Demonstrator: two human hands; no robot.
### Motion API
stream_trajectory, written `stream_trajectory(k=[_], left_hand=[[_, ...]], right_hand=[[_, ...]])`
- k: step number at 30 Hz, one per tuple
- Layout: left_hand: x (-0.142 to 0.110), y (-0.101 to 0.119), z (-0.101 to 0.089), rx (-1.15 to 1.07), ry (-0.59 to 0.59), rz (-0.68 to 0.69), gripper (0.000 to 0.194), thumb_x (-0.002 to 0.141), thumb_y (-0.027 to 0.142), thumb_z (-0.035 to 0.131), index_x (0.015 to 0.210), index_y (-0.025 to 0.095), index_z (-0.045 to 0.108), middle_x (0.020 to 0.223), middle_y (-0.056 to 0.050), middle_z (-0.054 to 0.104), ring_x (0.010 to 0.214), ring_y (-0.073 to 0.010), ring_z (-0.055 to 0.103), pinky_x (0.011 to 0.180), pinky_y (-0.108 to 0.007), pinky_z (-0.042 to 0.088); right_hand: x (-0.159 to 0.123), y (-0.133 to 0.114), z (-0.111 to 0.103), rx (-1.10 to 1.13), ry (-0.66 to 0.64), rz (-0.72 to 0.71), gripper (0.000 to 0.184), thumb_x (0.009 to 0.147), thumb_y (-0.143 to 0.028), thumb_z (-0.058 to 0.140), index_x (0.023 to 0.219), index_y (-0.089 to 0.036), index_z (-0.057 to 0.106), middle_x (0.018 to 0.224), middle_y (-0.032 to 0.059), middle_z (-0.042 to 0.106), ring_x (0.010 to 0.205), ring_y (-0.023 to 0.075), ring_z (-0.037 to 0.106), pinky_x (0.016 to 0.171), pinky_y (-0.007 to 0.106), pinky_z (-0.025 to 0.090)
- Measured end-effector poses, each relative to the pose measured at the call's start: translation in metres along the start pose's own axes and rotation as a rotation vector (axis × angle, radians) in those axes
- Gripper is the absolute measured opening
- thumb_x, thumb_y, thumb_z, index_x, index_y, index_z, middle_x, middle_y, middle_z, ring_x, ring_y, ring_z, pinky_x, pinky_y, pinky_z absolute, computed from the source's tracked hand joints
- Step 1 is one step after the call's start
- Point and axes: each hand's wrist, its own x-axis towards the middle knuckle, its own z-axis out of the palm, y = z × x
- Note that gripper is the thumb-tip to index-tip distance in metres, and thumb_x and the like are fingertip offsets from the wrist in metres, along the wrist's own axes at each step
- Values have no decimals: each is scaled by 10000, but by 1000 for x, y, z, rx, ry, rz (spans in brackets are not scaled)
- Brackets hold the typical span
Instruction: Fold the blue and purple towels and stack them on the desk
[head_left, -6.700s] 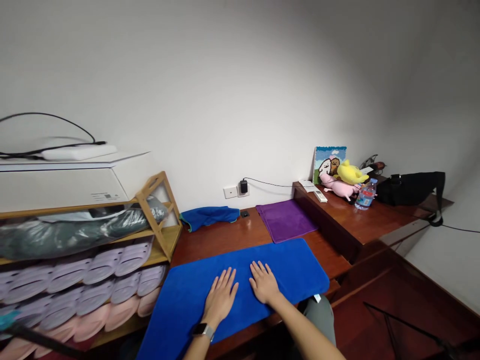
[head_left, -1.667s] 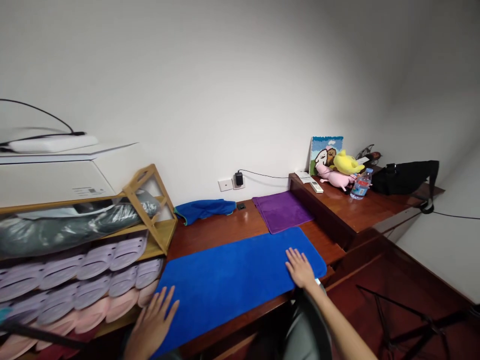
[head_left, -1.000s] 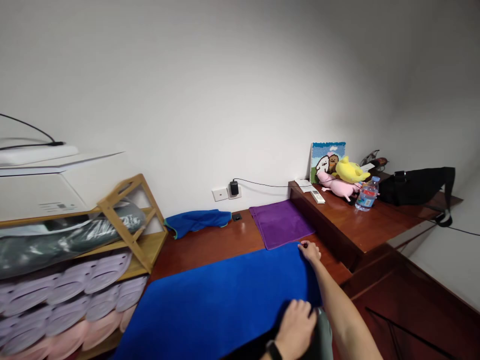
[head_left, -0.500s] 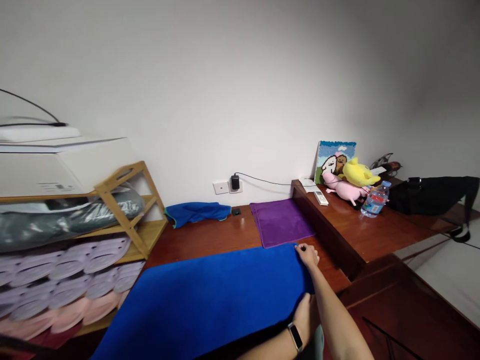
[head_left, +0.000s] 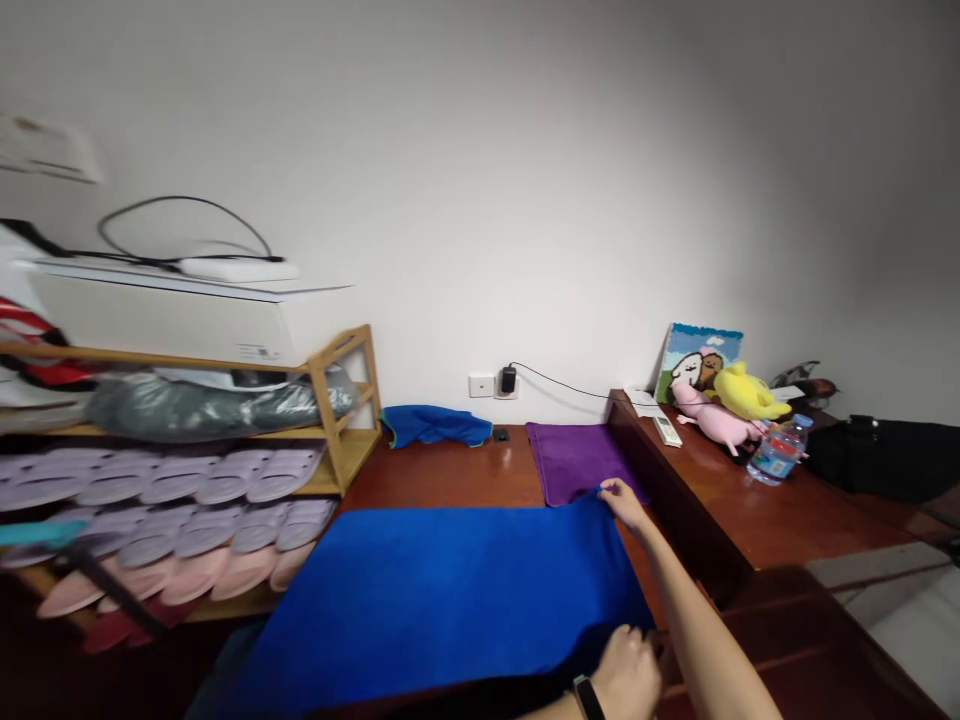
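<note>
A large blue cloth (head_left: 450,590) lies spread over the reddish-brown wooden tabletop (head_left: 442,475). Its far right corner is pinched and lifted slightly by my right hand (head_left: 622,500), fingertips closed. My left hand (head_left: 628,668), with a dark-faced band at the wrist, is closed in a fist at the cloth's near right side; the fingertips are hidden, but cloth runs into the grip. Just beyond my right hand is a folded purple cloth (head_left: 577,460). Against the wall rests a crumpled blue cloth with a green edge (head_left: 435,426).
A wooden rack (head_left: 330,415) with several lilac and pink slippers (head_left: 225,475) stands left. On the raised right surface are a remote (head_left: 667,431), a water bottle (head_left: 780,452), plush toys (head_left: 720,415), a picture (head_left: 697,355) and a black bag (head_left: 885,460). A charger (head_left: 508,379) plugs into the wall.
The view has swung left, showing more of the rack. My right hand has raised the cloth's far corner a little, and my left hand has turned knuckles-up at the near side.
</note>
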Motion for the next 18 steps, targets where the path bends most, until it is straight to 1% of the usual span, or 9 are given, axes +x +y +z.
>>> stream_trajectory(k=[3, 5, 8, 10, 11, 12, 14, 16, 18], left_hand=[[-61, -15, -28, -345, 210, -411, 229, 901, 217, 625, 1110, 268, 704, 963, -166, 753, 839, -255, 734, 675, -407, 590], [-111, -27, -55, -596, 417, -676, 210, 939, 177, 549, 1053, 303, 673, 962, -117, 763, 881, -216, 734, 765, -361, 594], [-192, -45, -97, -772, 690, -891, 187, 1005, 249, 487, 989, 310, 663, 931, -47, 766, 874, -179, 732, 823, -309, 583], [-247, -54, -115, -796, 823, -993, 216, 1027, 385, 495, 973, 298, 685, 906, -33, 772, 855, -182, 740, 825, -298, 591], [-275, -58, -118, -789, 877, -1054, 260, 1021, 462, 506, 985, 294, 701, 924, -43, 784, 870, -193, 750, 837, -301, 598], [-303, -61, -118, -776, 925, -1128, 314, 1003, 535, 522, 1015, 290, 717, 966, -61, 801, 908, -211, 763, 856, -311, 607], [-358, -65, -105, -761, 993, -1306, 454, 947, 656, 550, 1140, 283, 722, 1055, -95, 820, 991, -251, 780, 862, -336, 626], [-411, -68, -81, -749, 1017, -1495, 616, 893, 735, 557, 1280, 273, 681, 1052, -99, 828, 996, -279, 791, 822, -361, 645], [-458, -71, -49, -694, 1000, -1643, 681, 844, 772, 567, 1299, 279, 682, 962, -84, 832, 935, -305, 799, 793, -403, 655]], right_hand=[[6, -42, 20, 8, -123, -68, 332, 837, -440, 623, 1053, -193, 677, 618, -46, 587, 492, 141, 524, 474, 241, 409], [11, -74, 47, -6, -222, -124, 316, 886, -430, 582, 1035, -175, 693, 627, -30, 601, 505, 141, 546, 493, 243, 433], [16, -128, 109, -56, -366, -225, 325, 964, -397, 508, 1025, -152, 713, 706, 26, 680, 598, 157, 639, 579, 255, 510], [17, -166, 163, -110, -454, -309, 322, 990, -340, 490, 1093, -142, 722, 785, 53, 736, 671, 163, 687, 650, 258, 544], [16, -184, 193, -145, -495, -357, 311, 989, -306, 500, 1122, -141, 728, 817, 58, 756, 703, 164, 701, 686, 258, 552], [14, -201, 225, -185, -533, -408, 296, 977, -271, 522, 1135, -143, 737, 844, 60, 771, 732, 166, 711, 724, 259, 557], [6, -230, 288, -282, -594, -516, 268, 936, -209, 574, 1110, -149, 768, 893, 60, 791, 804, 177, 725, 816, 268, 553], [-6, -249, 349, -395, -641, -619, 250, 902, -180, 607, 1059, -163, 800, 959, 64, 802, 902, 203, 731, 909, 283, 534], [-20, -256, 402, -518, -689, -710, 249, 889, -180, 619, 1035, -190, 820, 1044, 69, 801, 1001, 233, 723, 965, 304, 521]])
